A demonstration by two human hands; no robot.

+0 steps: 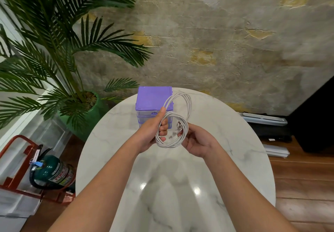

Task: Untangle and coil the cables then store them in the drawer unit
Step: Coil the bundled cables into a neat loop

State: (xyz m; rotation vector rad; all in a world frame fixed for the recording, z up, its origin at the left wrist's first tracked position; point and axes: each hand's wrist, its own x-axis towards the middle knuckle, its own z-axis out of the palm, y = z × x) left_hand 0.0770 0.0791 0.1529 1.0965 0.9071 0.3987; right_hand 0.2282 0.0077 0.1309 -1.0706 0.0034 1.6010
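Note:
A white cable (182, 123) is gathered into loops above the round marble table (226, 141). My left hand (153, 132) grips the bundle at its left side, thumb up. My right hand (197, 143) holds the lower right of the coil with its fingertips. A second set of loops rises from the left hand toward the far side. Behind the hands stands the purple drawer unit (151, 98) with clear drawers, which look shut; its lower front is hidden by my left hand.
A potted palm in a green pot (90, 112) stands left of the table. A green fire extinguisher (54, 172) in a red stand lies on the floor at lower left. Grey bars (265, 119) and a black object lie on the wooden floor at right.

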